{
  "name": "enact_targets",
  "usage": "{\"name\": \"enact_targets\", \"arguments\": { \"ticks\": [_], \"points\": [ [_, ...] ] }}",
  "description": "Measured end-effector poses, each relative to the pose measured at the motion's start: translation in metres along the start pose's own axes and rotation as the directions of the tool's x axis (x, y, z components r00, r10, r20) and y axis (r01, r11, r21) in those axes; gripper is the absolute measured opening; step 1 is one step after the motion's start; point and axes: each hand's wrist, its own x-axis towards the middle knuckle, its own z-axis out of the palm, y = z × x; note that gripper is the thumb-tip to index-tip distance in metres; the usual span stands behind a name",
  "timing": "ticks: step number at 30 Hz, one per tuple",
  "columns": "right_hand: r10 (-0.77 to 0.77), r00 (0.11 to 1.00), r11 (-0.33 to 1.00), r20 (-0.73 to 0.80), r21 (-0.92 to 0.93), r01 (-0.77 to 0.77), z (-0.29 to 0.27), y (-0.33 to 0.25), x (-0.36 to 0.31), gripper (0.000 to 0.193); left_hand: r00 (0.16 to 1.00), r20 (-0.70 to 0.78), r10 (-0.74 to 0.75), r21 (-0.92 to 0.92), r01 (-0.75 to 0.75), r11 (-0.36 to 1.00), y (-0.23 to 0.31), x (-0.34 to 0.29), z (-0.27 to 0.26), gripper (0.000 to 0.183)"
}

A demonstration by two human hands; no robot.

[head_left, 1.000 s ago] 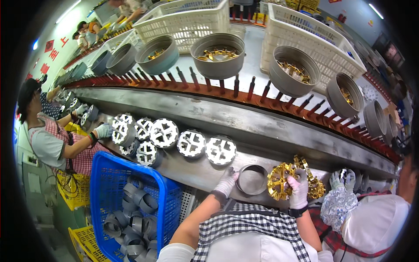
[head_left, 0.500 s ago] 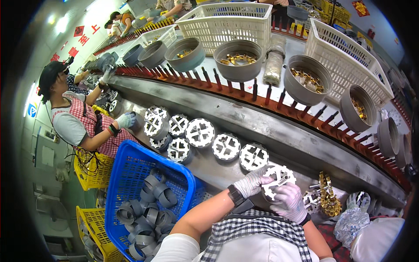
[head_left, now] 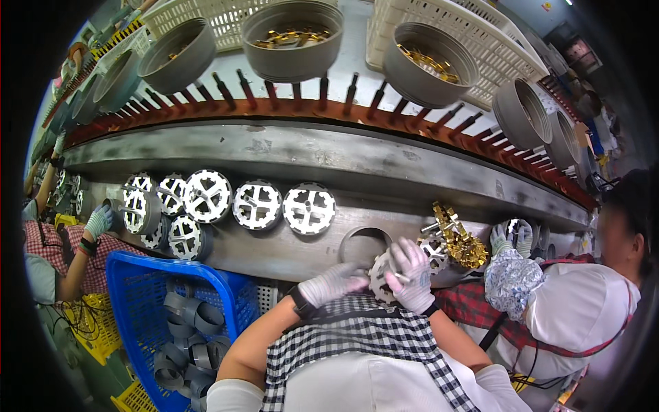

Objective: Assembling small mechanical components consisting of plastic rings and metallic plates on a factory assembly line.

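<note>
My right hand, in a whitish glove, grips a white slotted wheel held low in front of the checked apron. My left hand, gloved too, is just left of the wheel with its fingers stretched out toward it; whether they touch it I cannot tell. On the metal bench right behind the wheel rests a grey ring, open at the top. Beyond my right hand lie a heap of brass-coloured fittings and another white slotted piece.
Several grey rings topped with white wheels stand along the bench at left. A blue basket of grey rings is at my left. Grey tubs of brass parts line the shelf behind a row of upright pegs. Co-workers sit on both sides.
The view has turned rightward. Both hands were on a white wheel over the bench; now the right hand holds one near my apron, the left has released its grip, and a bare grey ring shows.
</note>
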Motion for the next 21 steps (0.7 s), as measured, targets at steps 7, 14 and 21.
{"name": "enact_targets", "arguments": {
  "ticks": [7, 14, 21],
  "points": [
    [0.048, 0.999, 0.997, -0.021, 0.068, -0.047, 0.045, 0.013, 0.022, 0.053, 0.782, -0.618, -0.082, -0.009, 0.097, 0.995, -0.061, 0.006, -0.017, 0.044],
    [0.001, 0.998, 1.0, 0.061, 0.022, -0.002, 0.07, 0.017, 0.031, 0.055, 0.846, -0.49, 0.209, 0.268, -0.082, 0.96, -0.054, 0.018, -0.004, 0.068],
    [0.012, 0.997, 1.0, 0.081, -0.007, -0.012, 0.079, 0.017, 0.037, 0.054, 0.879, -0.462, 0.117, -0.032, -0.148, 0.988, -0.083, 0.039, -0.008, 0.071]
  ]
}}
